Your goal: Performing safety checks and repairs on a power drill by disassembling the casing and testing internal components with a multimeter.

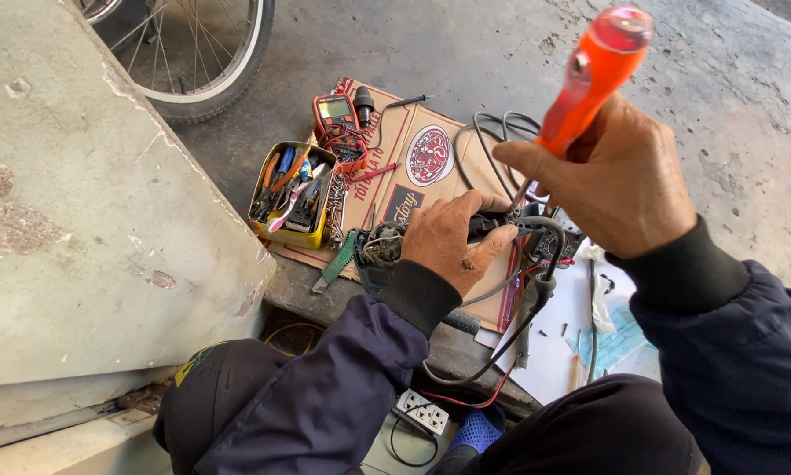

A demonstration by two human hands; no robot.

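Note:
My right hand (614,176) grips an orange-handled screwdriver (589,75), held nearly upright with its metal shaft pointing down into a small dark electrical device. My left hand (453,239) lies over that device (380,246) and holds it down on a flattened cardboard sheet (431,154). Only the device's round, wire-filled end shows to the left of my fingers; the rest is hidden under my hand. Black cables (492,132) loop out behind it.
A yellow tin (294,192) full of small tools stands at the left of the cardboard, with an orange multimeter (338,119) behind it. A concrete slab (70,202) rises at the left, a bicycle wheel (197,53) at the top. A white power strip (422,412) lies below my arms.

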